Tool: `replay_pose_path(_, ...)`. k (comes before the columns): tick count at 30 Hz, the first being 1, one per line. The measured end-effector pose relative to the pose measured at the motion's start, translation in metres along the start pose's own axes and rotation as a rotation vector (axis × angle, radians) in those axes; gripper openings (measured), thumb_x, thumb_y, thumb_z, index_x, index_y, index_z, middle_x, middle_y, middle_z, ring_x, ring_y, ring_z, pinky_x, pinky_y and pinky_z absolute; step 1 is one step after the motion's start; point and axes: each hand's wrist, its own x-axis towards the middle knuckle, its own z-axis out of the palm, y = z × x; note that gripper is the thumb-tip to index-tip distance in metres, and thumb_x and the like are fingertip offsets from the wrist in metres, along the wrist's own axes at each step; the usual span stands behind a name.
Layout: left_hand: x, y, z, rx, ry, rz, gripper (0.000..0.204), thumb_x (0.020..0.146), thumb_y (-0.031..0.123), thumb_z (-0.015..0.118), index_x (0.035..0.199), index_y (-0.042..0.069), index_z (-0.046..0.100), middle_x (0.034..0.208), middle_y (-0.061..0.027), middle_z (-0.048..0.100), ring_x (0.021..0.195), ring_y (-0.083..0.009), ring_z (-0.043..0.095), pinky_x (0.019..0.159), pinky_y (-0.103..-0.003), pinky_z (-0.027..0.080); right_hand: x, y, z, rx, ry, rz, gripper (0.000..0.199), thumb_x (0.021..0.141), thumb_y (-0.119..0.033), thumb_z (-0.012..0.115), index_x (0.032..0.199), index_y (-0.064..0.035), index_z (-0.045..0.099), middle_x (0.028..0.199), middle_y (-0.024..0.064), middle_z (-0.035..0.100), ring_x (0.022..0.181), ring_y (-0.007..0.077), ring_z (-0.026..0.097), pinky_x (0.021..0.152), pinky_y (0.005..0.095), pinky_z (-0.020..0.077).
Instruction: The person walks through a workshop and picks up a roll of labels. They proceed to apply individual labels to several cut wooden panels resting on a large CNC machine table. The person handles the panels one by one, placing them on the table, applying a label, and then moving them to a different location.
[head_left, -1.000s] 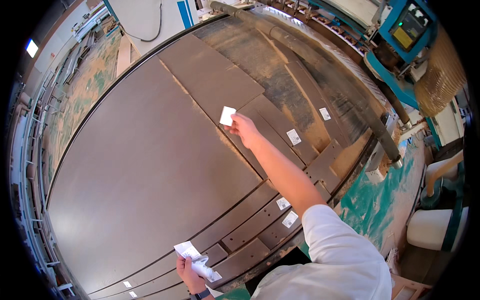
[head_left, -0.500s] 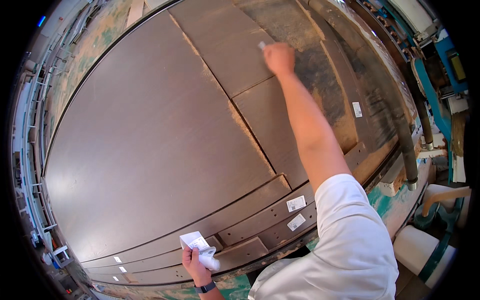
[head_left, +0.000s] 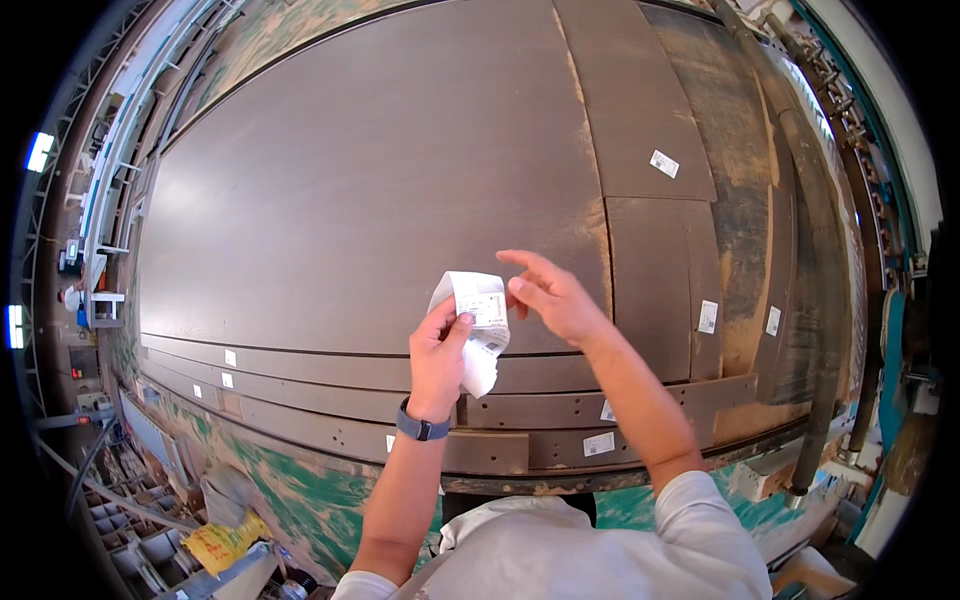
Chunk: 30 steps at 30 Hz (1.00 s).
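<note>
Now, L to R. Far left: railings and a lit strip at the rim, blurred by the lens. Low left, a yellow bag (head_left: 222,541) lies on the green floor (head_left: 300,500) among grey clutter.

Big dark panel (head_left: 350,200) fills most of the view, w/ narrow cut strips (head_left: 300,395) along its near edge; small white labels (head_left: 230,358) are stuck on those strips.

Left hand (head_left: 438,350), grey watch (head_left: 422,428) on the wrist, is held up over the panel's near edge. It's closed round a label sheet (head_left: 475,320): thumb pinches the white paper against the fingers, the rest of the sheet hangs crumpled below the grip.

Right hand (head_left: 548,295) is just beside it, mostly open, fingers spread loose, index and thumb at the sheet's right edge. Touching or a hair apart – can't tell. It grips nothing firmly that I can see.

Right of the hands: smaller cut panels (head_left: 640,280) w/ sawdust along the seams, each w/ a white label, e.g. one up top (head_left: 664,163). Far right, a long dark pipe (head_left: 820,300) runs along the table edge, machinery beyond at the rim.
</note>
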Motion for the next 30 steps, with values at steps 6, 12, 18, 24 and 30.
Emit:
replay_pose_path(6, 0.004, -0.013, 0.015, 0.082, -0.013, -0.123, 0.024, 0.090, 0.003, 0.063, 0.113, -0.002, 0.063, 0.097, -0.0050, 0.067, 0.084, -0.0110, 0.062, 0.074, -0.028, 0.052, 0.009, 0.011, -0.006, 0.147, 0.130, -0.179, 0.039, 0.090, -0.001, 0.058, 0.128, -0.0065, 0.056, 0.088, 0.0053, 0.061, 0.078, 0.0139, 0.057, 0.070, 0.0267, 0.0472)
replay_pose_path(12, 0.042, -0.024, 0.013, 0.313, -0.069, -0.026, 0.016, 0.089, -0.002, 0.059, 0.103, -0.005, 0.065, 0.096, -0.0034, 0.064, 0.083, -0.0105, 0.058, 0.076, -0.026, 0.048, 0.020, -0.006, -0.032, -0.995, -0.014, -0.569, 0.020, 0.084, -0.022, 0.066, 0.097, -0.0077, 0.067, 0.091, 0.0094, 0.065, 0.096, 0.0281, 0.059, 0.085, 0.0431, 0.0446)
replay_pose_path(18, 0.094, -0.039, 0.038, 0.272, 0.082, -0.062, 0.010, 0.090, 0.001, 0.059, 0.097, -0.006, 0.064, 0.091, -0.0033, 0.063, 0.081, -0.0107, 0.056, 0.074, -0.025, 0.046, 0.141, -0.007, -0.117, -0.493, -0.024, -0.147, 0.021, 0.089, -0.024, 0.063, 0.092, -0.0037, 0.067, 0.090, 0.0040, 0.066, 0.089, 0.0212, 0.060, 0.081, 0.0355, 0.0466)
replay_pose_path(24, 0.127, -0.097, 0.031, 0.555, 0.215, -0.063, 0.014, 0.089, 0.010, 0.065, 0.093, -0.003, 0.065, 0.081, -0.0028, 0.063, 0.074, -0.0099, 0.055, 0.068, -0.028, 0.047, 0.298, -0.051, -0.290, 0.277, 0.660, -0.242, 0.029, 0.091, -0.030, 0.058, 0.104, -0.0050, 0.065, 0.085, 0.0026, 0.062, 0.069, 0.0128, 0.050, 0.064, 0.0286, 0.0406)
replay_pose_path(30, 0.129, -0.110, 0.021, 0.554, 0.138, 0.004, 0.014, 0.088, 0.009, 0.065, 0.096, -0.003, 0.065, 0.080, -0.0025, 0.063, 0.075, -0.0091, 0.055, 0.068, -0.027, 0.047, 0.297, -0.069, -0.475, 0.500, 0.956, -0.607, 0.047, 0.099, -0.035, 0.048, 0.133, -0.0031, 0.047, 0.127, 0.0092, 0.055, 0.116, 0.0215, 0.054, 0.104, 0.0375, 0.0403)
